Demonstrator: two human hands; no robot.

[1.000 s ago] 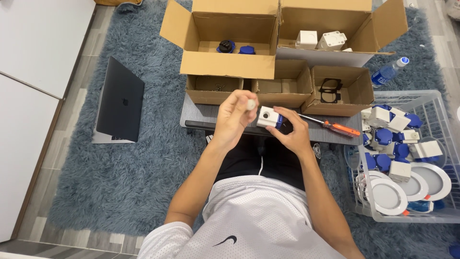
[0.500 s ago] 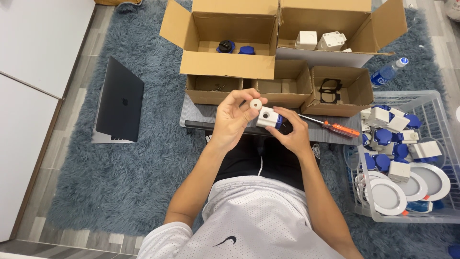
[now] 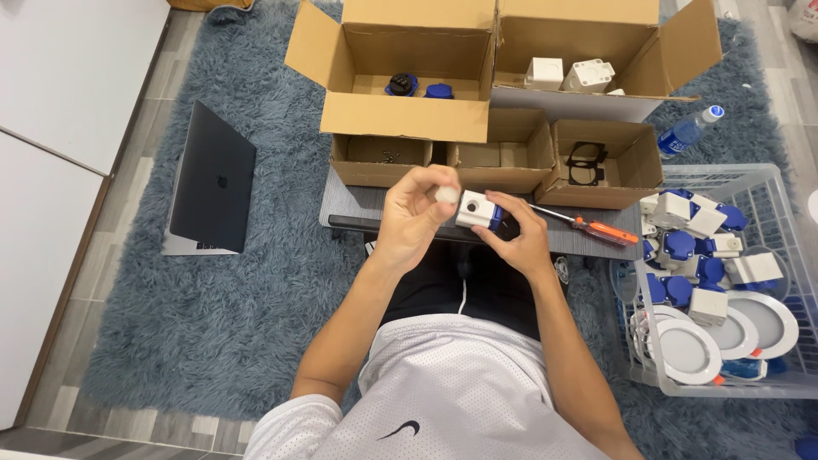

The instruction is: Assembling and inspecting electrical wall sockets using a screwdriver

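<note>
Since the earlier frame, the left hand (image 3: 416, 217) has carried its small white round piece (image 3: 444, 194) in from a short way off until it sits right against the left face of the white and blue socket block (image 3: 477, 210). The right hand (image 3: 517, 237) has hardly shifted. The block is held in the air just above the near edge of the grey worktop (image 3: 358, 203), over the person's lap.

Left fingers are pinched on the small white piece, thumb and fingertips closed round it so that most of it is hidden. Right fingers grasp the block from its right side and below, the blue part turned toward the palm.

An orange-handled screwdriver (image 3: 588, 227) lies on the worktop toward its right edge, just beside the right hand. Beyond the far edge stand open cardboard boxes (image 3: 400, 115), and a wire basket (image 3: 767, 183) of similar white and blue parts and round white lamps sits on the rug (image 3: 239, 324) to the right.

As I judge it, the main risk is the small piece slipping from the pinch, since so little of it is gripped; it would drop into the lap or the shaggy rug and be hard to find. Pushed in crooked, it could also jam or sit skewed against the block.
</note>
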